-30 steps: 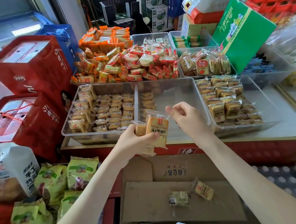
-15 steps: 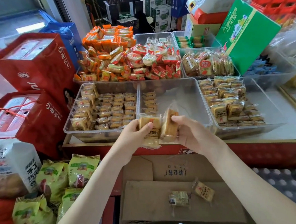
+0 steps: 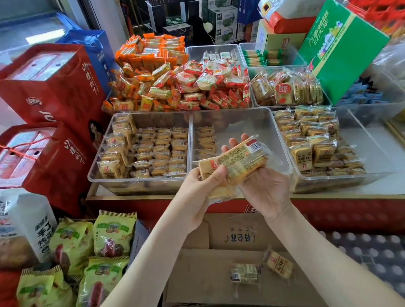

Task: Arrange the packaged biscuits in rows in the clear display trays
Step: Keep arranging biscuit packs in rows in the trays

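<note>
You are holding biscuit packs [image 3: 240, 162] at frame centre, over the middle tray [image 3: 255, 121]: left hand [image 3: 200, 190] pinching, right hand [image 3: 261, 184] cupping beneath. Light, crinkly, likely slippery and brittle; grip flat sides, not seams.

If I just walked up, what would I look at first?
Probably the two hands in the middle, the left hand and right hand together holding a biscuit packet over the nearly empty middle tray. Behind it, the bright heap of orange and red snacks stands out, and the big green box leans at the upper right.
</note>
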`<state>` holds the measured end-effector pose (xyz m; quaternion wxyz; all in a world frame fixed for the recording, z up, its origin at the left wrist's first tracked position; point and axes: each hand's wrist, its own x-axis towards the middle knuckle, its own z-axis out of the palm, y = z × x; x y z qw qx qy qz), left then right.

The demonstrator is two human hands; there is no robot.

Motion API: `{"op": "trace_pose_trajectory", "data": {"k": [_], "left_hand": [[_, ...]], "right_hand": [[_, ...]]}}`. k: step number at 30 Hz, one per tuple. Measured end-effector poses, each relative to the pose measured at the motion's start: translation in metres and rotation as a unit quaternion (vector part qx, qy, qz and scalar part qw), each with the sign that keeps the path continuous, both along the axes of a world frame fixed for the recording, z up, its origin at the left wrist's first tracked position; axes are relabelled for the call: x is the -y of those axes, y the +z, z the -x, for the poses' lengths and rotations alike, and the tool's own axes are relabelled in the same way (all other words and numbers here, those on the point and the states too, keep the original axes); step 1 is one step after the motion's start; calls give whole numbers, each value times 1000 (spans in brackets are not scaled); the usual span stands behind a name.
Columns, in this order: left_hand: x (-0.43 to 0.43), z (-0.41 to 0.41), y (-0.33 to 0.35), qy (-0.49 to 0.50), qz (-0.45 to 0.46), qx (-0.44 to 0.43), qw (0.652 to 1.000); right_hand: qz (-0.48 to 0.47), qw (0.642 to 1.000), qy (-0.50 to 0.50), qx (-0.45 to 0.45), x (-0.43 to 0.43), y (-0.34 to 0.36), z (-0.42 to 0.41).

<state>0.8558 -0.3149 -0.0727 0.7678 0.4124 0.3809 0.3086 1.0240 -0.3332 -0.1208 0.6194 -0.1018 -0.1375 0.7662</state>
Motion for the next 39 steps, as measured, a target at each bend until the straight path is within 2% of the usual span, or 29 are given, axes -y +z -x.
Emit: {"op": "trace_pose_trajectory", "data": {"k": [8, 12, 15, 17, 19, 20, 24, 27, 30, 32, 34, 37, 39], "left_hand": [[-8, 2, -6, 29, -13, 22, 999], [-21, 3, -10, 70, 49, -5, 996], [-46, 9, -21, 132, 100, -56, 985], [-69, 14, -29, 185, 119, -84, 972], [-94, 17, -35, 228, 123, -90, 962], [-106, 18, -40, 236, 115, -91, 961], [-148, 20, -65, 222, 52, -105, 968], [-168, 20, -86, 239, 18, -103, 965], [-173, 22, -98, 242, 1, -83, 967], [-171, 25, -103, 234, -2, -70, 970], [-168, 29, -102, 223, 4, -73, 972], [-166, 37, -98, 204, 8, -95, 974], [-165, 40, -92, 162, 8, -118, 980]], "right_hand": [[-34, 999, 14, -14, -9, -2, -7], [-64, 997, 24, 45, -12, -1, -13], [4, 983, 8, 181, -29, 11, -35], [95, 936, -62, 332, -57, 8, -50], [175, 858, -134, 464, -92, -3, -61], [201, 825, -157, 504, -111, -12, -66], [240, 730, -188, 611, -197, -68, -82], [247, 660, -156, 693, -257, -116, -83], [264, 637, -135, 711, -297, -163, -84], [274, 596, -142, 741, -312, -183, -89], [281, 579, -133, 754, -320, -193, -92], [272, 550, -142, 777, -313, -179, -87], [215, 525, -166, 806, -295, -146, -74]]}}
